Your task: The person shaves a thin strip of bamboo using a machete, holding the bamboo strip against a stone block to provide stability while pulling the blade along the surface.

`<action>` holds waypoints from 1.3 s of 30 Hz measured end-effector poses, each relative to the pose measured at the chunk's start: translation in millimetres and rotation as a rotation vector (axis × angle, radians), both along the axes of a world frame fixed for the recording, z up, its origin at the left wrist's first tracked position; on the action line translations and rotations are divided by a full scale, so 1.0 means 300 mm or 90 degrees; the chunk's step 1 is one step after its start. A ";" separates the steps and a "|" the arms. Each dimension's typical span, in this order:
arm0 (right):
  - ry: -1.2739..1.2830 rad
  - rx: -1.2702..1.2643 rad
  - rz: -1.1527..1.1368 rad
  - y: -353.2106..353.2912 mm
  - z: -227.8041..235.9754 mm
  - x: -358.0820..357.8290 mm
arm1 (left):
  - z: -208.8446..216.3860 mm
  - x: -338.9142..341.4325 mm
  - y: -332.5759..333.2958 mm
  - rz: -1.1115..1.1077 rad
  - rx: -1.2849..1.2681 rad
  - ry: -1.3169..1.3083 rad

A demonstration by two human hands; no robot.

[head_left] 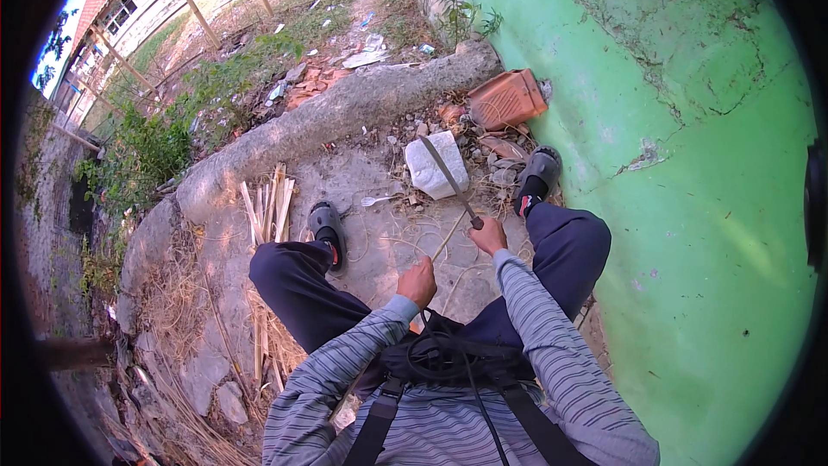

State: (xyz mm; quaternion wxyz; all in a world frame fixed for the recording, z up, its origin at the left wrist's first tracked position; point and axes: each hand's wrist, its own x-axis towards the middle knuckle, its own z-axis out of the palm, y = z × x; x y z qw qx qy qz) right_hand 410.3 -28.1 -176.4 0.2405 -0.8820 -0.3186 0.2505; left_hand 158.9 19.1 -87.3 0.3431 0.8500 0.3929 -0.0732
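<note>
My right hand [489,236] is closed around the dark handle of a long knife [448,174]. The blade slants away to the upper left and passes over a white block [423,171] on the ground. Between the fingers of my left hand [417,283] is a thin pale strip [448,237], perhaps split bamboo. It runs up and to the right, and its far end comes close to the knife near the handle. Whether strip and blade touch, I cannot tell. Both hands are between my spread knees.
Pale split sticks [276,207] lie beside my left foot. A white plastic utensil [375,201] and thin curled shavings are on the concrete [366,246]. An orange ribbed block [507,99] leans at the green wall [681,233]. A low rounded kerb [319,108] crosses ahead.
</note>
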 end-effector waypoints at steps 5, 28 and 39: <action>0.005 0.006 -0.027 0.029 0.047 -0.029 | -0.015 -0.003 0.011 0.033 -0.011 -0.016; 0.032 0.085 0.001 0.030 -0.011 -0.014 | 0.002 -0.001 0.054 0.015 -0.036 -0.061; 0.045 0.084 0.092 0.037 0.070 -0.101 | -0.025 -0.029 0.092 0.048 -0.101 -0.132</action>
